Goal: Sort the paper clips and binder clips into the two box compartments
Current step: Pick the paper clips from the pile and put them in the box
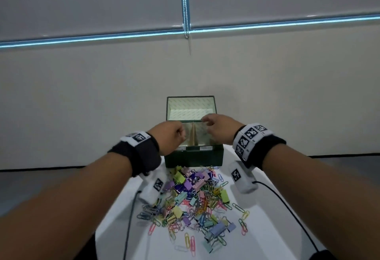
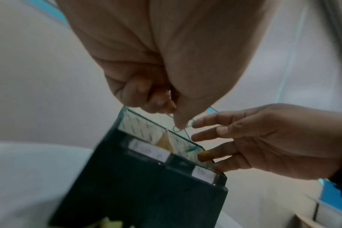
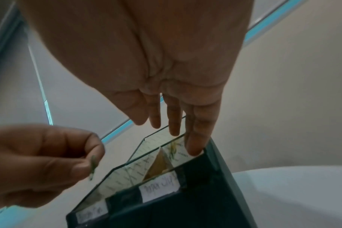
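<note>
A dark green box stands open on the white table, its lid upright behind and a tan divider splitting it in two. My left hand hovers over the box near the divider and pinches a green paper clip between thumb and forefinger. My right hand hangs over the right compartment, which is labelled "Paper Clip", with straight fingers that hold nothing. A green clip and something small and yellow show, blurred, inside that compartment. The left label is unreadable.
A heap of coloured paper clips and binder clips lies on the table in front of the box, between my forearms. Two black cables run from my wrists across the table. A pale wall rises close behind the box.
</note>
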A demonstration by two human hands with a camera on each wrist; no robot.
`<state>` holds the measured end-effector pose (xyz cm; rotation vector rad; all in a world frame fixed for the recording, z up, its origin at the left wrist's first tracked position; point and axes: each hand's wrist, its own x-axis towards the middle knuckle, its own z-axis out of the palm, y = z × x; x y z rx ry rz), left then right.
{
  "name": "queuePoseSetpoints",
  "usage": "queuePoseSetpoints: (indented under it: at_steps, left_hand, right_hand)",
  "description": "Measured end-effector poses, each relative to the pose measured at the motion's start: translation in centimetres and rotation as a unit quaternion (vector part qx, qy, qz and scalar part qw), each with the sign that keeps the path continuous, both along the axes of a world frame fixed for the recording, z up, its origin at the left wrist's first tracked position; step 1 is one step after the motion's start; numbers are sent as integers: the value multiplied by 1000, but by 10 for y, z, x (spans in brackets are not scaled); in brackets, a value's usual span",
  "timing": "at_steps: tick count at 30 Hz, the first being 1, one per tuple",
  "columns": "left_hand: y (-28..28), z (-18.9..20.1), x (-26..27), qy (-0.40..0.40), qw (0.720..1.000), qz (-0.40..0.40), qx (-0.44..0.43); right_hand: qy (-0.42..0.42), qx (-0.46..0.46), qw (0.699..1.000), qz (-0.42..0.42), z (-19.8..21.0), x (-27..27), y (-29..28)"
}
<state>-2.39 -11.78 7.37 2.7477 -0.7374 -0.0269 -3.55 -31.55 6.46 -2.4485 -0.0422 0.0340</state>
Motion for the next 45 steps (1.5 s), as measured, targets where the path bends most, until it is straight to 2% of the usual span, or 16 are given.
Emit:
queuePoseSetpoints:
  at_steps: [4,7,10,13,20,23,25,28,31,34,38,43,45]
  left_hand:
    - [-28,-15,10,-14,997,30,-66]
    - [-46,-20,14,7,998,29,-54]
    - [-59,-23,13,11,999,-6,30]
    - [-60,-20,10,5,996,-29,87]
    - [-28,-1,-16,-35,989,-100,101]
    - [-6,9,-34,-49,989,-92,109]
    - [6,12,-53,-43,983,-85,155]
    - [27,4,-82,1,958,-103,269]
    - [49,-13,-108,51,910,-130,391]
    - [73,-23,-126,31,866,-170,470]
    - [117,6,-123,-43,819,-187,541]
    - [158,52,-112,-91,790,-132,592]
    - [166,66,-107,-101,789,-118,594]
  right_hand:
    - [-75,12,996,-41,-5,-17,-8]
    - [-86,16,995,-47,-18,-36,-21]
    - [-34,-24,999,-28,-33,-53,-32]
    - [29,-113,993,-4,-48,-69,-41]
    - [83,-213,973,29,-61,-94,-46]
    - [87,-243,965,40,-57,-110,-40]
    - [96,-269,957,47,-56,-122,-36]
    - [130,-294,945,69,-59,-143,-29]
    - [118,-316,938,85,-62,-159,-25]
    - [99,-327,935,94,-65,-170,-20]
    - [83,-328,936,92,-70,-178,-15]
    - [62,-324,941,76,-70,-185,-8]
    - [64,-318,944,63,-71,-185,-6]
